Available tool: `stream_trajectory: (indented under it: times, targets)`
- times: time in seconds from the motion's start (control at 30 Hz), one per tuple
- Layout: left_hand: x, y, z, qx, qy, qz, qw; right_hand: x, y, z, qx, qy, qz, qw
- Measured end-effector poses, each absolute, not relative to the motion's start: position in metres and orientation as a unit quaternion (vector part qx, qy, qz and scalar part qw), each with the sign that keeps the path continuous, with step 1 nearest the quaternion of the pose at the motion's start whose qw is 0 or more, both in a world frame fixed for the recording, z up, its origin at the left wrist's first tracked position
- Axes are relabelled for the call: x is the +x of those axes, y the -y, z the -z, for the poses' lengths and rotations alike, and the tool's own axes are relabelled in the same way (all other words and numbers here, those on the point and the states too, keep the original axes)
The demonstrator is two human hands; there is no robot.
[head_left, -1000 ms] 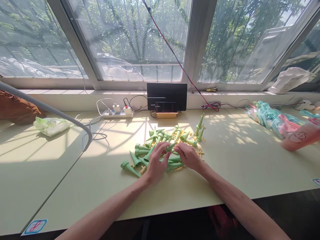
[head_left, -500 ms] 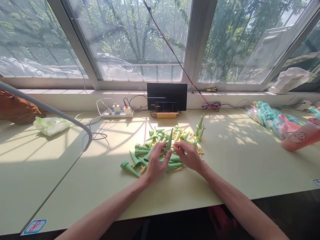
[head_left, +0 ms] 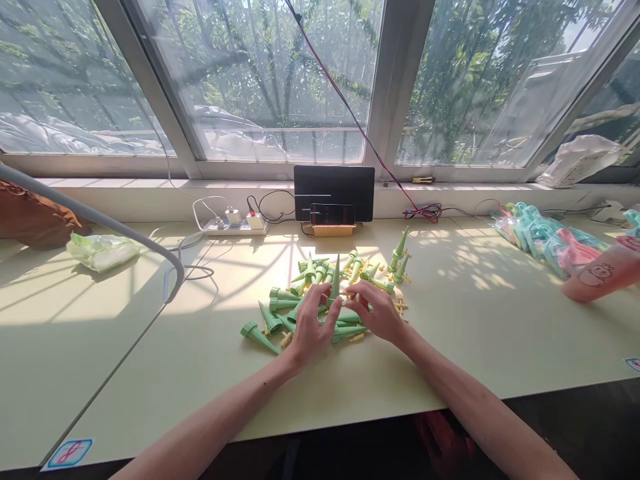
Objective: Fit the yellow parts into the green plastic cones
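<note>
My left hand (head_left: 314,321) grips a green plastic watering spike (head_left: 335,279) by its wide end, and the point stands up. Close on its right, my right hand (head_left: 379,309) has thumb and fingertips drawn together; whatever is between them is too small to make out. Around and under both hands spreads a pile of green spikes (head_left: 283,303), mixed with small yellow plastic valve pieces (head_left: 357,338). Behind my right hand, a green spike (head_left: 399,248) with a yellow piece at its base stands upright.
At the back of the table (head_left: 200,380) stand a dark tablet (head_left: 334,180) and a phone (head_left: 333,214). A power strip (head_left: 235,228) lies left of them. Bagged coloured items (head_left: 540,233) and a pink drink cup (head_left: 600,270) lie at right. A grey curved bar (head_left: 110,223) crosses the left.
The spike in my left hand has shifted slightly left and turned more upright. My right hand stays close beside it, almost unmoved.
</note>
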State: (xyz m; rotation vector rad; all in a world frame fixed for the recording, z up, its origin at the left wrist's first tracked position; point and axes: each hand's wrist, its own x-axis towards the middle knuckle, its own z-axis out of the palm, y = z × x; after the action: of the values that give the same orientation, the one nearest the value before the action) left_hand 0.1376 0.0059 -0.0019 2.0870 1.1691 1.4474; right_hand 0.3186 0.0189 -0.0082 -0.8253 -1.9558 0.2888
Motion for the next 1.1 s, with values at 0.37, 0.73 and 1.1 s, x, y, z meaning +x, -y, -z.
stream_trajectory:
  times: [0.37,0.73,1.1]
  targets:
    - [0.1367,-0.0058,0.0041,0.77,-0.362,-0.499,0.164,0.3215,-0.0186,0.0062,-0.341,0.807,-0.105,0.471]
    - [0.1386,-0.0033,0.0035,0.776,-0.322,-0.519,0.156,0.3213,-0.0194,0.0084,-0.35,0.803,-0.099,0.473]
    - [0.1348,-0.0068,0.0042,0.828,-0.281,-0.484,0.013,0.3225,-0.0192,0.0077,-0.339,0.805,-0.143,0.466]
